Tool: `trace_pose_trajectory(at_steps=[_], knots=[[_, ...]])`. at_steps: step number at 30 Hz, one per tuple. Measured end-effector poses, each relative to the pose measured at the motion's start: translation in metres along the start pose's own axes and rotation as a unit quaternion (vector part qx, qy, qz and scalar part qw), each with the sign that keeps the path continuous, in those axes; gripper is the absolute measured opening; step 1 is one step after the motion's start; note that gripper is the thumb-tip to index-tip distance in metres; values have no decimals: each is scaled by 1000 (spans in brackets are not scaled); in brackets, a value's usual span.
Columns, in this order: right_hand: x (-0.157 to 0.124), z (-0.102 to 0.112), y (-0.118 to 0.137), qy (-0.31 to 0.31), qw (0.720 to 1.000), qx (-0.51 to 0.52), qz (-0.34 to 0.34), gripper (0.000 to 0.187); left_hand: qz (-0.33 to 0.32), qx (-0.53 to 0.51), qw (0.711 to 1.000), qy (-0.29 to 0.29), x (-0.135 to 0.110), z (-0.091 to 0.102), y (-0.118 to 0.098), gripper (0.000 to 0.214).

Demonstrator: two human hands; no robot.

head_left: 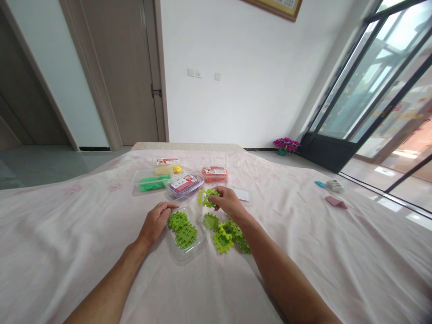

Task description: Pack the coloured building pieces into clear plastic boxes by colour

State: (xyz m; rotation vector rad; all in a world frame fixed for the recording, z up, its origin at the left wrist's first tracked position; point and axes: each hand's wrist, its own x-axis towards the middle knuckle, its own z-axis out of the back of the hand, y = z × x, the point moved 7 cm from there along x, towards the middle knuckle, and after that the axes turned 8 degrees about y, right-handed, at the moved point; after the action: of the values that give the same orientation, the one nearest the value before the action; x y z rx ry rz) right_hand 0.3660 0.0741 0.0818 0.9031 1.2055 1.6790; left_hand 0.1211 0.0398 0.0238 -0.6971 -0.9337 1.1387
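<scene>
My right hand [227,201] pinches a lime-green toothed plastic building piece [205,198] in the air. My left hand [157,221] grips the far left rim of a clear plastic container [185,258], its fingertips on the edge. Inside that container lie green building pieces [186,236] with notched edges and lattice centres. Right of the container, a loose pile of similar lime-green pieces [222,238] rests on the cloth, partly hidden by my right forearm.
Behind my hands stand closed-looking tubs: a purple one [185,183], an orange one [215,173], a green one [153,182] and a yellow one [168,167]. A white card [243,195] lies past my right hand. Farther right sit a pink cloth [336,202] and a white item [335,186].
</scene>
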Motion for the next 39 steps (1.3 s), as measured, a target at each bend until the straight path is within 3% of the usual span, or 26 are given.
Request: trace_pose_trajectory(at_steps=[4, 8, 11, 17, 19, 24, 27, 31, 35, 39], knots=[[-13, -30, 18, 80, 996, 47, -2, 15, -5, 0, 1000, -1, 0, 0, -1, 33], [-28, -52, 25, 150, 985, -88, -2, 36, -3, 0, 1000, -8, -1, 1, -4, 31], [-30, -53, 27, 131, 975, -180, 26, 41, -6, 4, 1000, -7, -1, 1, -6, 31], [-29, -56, 24, 152, 970, -190, 23, 35, -6, -5, 1000, -6, -2, 0, -6, 32], [-32, -60, 29, 154, 959, -233, 47, 30, -6, -4, 1000, -2, -2, 0, -5, 32], [-37, -56, 53, 87, 914, -372, 134, 27, -41, 36, 998, -18, -1, 3, -9, 32], [-33, -44, 51, 74, 897, -424, 100, 26, -66, 70, 995, -36, -2, 6, -13, 31], [-29, -22, 39, 77, 867, -492, 20, 27, -91, 90, 992, -19, -5, 5, -20, 30], [-32, -10, 21, 158, 841, -514, -51, 39, -98, 102, 990, -7, -6, 4, -21, 30], [-39, -12, 9, 237, 802, -543, -74, 50, -95, 105, 990, -13, -4, 4, -17, 30]])
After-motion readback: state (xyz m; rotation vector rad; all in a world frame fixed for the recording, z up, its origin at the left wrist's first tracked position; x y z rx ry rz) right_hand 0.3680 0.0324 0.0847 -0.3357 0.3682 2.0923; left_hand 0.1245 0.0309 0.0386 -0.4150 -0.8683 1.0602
